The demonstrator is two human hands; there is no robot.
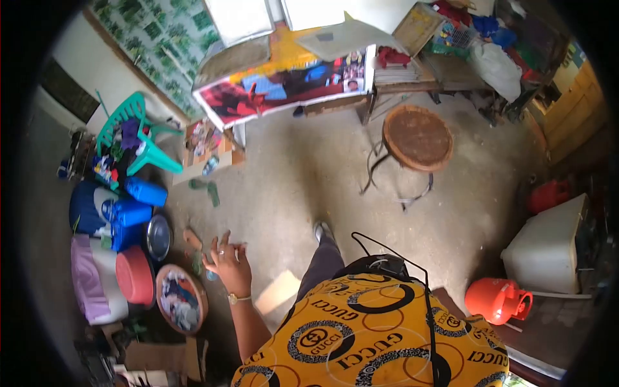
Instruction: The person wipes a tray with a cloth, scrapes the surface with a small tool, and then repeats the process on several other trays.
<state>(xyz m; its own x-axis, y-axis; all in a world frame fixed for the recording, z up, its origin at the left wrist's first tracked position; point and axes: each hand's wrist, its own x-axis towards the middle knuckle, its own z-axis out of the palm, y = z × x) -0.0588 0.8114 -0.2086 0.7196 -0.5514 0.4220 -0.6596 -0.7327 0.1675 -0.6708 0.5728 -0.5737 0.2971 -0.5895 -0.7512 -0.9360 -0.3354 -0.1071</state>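
My left hand [229,263] hangs in the air at the left of my body, fingers apart and slightly bent, holding nothing. It wears a ring and a bracelet or watch at the wrist. Below and left of it stands a round basin [204,293] with clothes [180,303] in it. Close to the fingertips, on the floor, lies a brown slipper [192,239]. My right hand is out of view. A black cord [428,309] runs down over my yellow patterned shirt [361,322].
A round wooden stool [419,138] with metal legs stands ahead right. Blue jerrycans [132,213], a pink tub [133,274] and a green chair [151,151] line the left. A red gas cylinder [493,300] and a white chest [545,248] stand right. A poster-covered table [290,90] is ahead.
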